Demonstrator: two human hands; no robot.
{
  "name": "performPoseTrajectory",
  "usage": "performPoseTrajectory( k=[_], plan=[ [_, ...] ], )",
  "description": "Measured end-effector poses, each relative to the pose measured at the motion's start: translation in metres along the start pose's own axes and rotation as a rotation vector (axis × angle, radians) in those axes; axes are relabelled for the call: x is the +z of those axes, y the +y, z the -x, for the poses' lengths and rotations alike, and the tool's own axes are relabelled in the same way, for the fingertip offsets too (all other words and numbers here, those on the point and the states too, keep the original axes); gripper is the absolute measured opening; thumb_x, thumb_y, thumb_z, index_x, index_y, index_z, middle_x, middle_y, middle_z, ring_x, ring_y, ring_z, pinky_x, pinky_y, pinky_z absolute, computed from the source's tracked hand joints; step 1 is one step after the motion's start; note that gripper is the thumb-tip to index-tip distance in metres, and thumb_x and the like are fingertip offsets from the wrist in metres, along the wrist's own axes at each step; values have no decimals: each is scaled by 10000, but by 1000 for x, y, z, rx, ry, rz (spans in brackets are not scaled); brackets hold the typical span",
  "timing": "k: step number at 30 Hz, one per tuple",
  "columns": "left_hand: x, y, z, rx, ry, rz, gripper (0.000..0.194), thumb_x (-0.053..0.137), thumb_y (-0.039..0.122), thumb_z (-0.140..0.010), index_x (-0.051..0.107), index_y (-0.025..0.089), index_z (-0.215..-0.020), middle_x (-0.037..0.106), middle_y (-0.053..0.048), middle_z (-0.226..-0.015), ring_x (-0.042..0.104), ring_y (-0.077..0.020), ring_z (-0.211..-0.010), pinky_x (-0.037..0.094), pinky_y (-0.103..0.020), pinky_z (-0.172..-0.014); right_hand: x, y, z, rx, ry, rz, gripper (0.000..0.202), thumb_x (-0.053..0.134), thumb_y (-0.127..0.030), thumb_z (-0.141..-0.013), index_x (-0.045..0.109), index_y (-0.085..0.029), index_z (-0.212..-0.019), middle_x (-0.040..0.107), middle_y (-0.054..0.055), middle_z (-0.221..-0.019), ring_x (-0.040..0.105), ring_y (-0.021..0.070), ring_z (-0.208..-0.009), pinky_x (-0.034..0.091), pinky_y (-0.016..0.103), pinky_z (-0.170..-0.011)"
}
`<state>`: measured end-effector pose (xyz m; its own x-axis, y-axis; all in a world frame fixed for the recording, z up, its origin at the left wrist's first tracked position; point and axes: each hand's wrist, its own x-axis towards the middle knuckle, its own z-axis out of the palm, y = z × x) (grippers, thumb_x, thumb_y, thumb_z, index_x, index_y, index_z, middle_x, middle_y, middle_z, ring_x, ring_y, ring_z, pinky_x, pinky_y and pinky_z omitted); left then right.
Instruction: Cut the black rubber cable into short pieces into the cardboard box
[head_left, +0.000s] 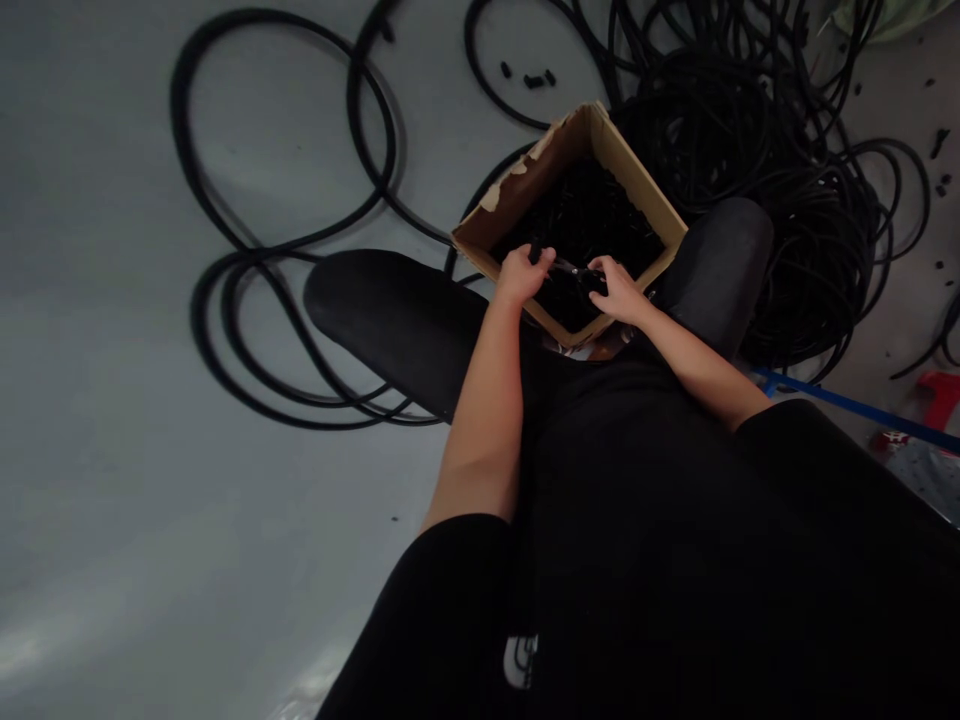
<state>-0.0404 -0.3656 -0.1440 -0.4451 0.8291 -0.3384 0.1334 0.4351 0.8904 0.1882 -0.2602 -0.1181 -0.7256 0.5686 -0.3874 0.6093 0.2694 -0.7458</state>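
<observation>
Over an open cardboard box (637, 165) between my knees, both hands work close together. My left hand (523, 274) is closed on a short black rubber piece (535, 250), its end standing up between thumb and fingers. In my right hand (621, 292) are scissors (570, 268) with dark handles; their metal blades point left, toward my left fingers. Whether the blades touch the rubber piece I cannot tell. Inside the box lies a heap of small black pieces (592, 215), dark and hard to tell apart.
Beyond the box and to its right lies a big tangled pile of black rubber cord (697, 130). Long loops of cord (281, 245) spread over the grey floor (112, 400) at left. Loose black bits (533, 81) are scattered around. A blue bar (862, 405) and a red object (937, 398) are at right.
</observation>
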Motion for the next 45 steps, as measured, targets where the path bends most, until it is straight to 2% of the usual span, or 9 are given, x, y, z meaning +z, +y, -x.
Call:
performPoseTrajectory(
  k=[7,13,18,22,26,30,38,42,45],
  plan=[
    [16,-18,-8,-85,13,66,206,918,380,-953,774,233,-937,780,-45,-820,770,-241,-822,689,-389,-906,2,2,-2,-21,-37,-31,647,790,-206,-966,700,-191,-1606,758,243,-1689,705,444,-1644,505,692,-1494],
    [12,-15,-10,-66,66,63,405,1035,510,-918,727,246,-912,751,-37,-792,766,-240,-805,696,-378,-846,-2,-5,2,3,-20,-50,430,745,-166,-1022,789,-207,-1448,811,209,-1649,738,405,-1634,508,620,-1511],
    [2,-10,-10,-65,151,76,439,1016,571,-930,709,257,-905,702,-19,-749,776,-254,-829,701,-385,-847,-20,-7,-2,93,197,-127,261,765,-300,-1157,844,-238,-1398,860,171,-1476,786,382,-1539,595,614,-1443],
    [-9,2,-3,-37,95,122,362,1018,471,-938,741,241,-901,723,-26,-755,773,-242,-827,696,-379,-854,-36,-7,-12,239,332,-282,252,811,-431,-1225,845,-225,-1365,855,150,-1333,831,328,-1439,718,495,-1258],
    [-16,16,6,27,-16,187,431,1079,518,-911,754,237,-882,726,-12,-741,732,-206,-758,684,-342,-786,-41,-12,-9,454,-31,-639,295,849,-444,-1270,820,-187,-1127,833,70,-999,856,202,-962,750,285,-908],
    [-15,19,6,28,-66,219,565,1143,621,-866,721,244,-863,692,-4,-720,699,-186,-718,640,-309,-710,-38,-21,6,523,-399,-833,314,910,-360,-1260,823,-146,-1047,809,58,-869,804,173,-802,731,238,-750],
    [-8,9,2,-5,-182,189,642,1174,626,-788,658,254,-875,657,9,-749,639,-175,-695,549,-298,-652,-28,-26,17,462,-677,-893,372,1067,-367,-1142,800,-132,-1035,848,70,-888,798,147,-784,696,200,-735],
    [0,11,1,2,-205,164,638,1159,671,-821,678,257,-897,676,6,-743,649,-178,-671,576,-306,-656,-18,-23,16,420,-654,-903,462,1130,-367,-1064,708,-188,-1002,818,25,-861,793,147,-775,715,224,-762],
    [6,9,-2,13,-78,171,623,1078,765,-911,706,268,-973,725,-6,-784,691,-185,-693,624,-319,-710,-10,-20,14,423,-585,-857,393,1062,-248,-1069,675,-206,-1015,788,5,-832,786,160,-779,720,239,-766]
  ],
)
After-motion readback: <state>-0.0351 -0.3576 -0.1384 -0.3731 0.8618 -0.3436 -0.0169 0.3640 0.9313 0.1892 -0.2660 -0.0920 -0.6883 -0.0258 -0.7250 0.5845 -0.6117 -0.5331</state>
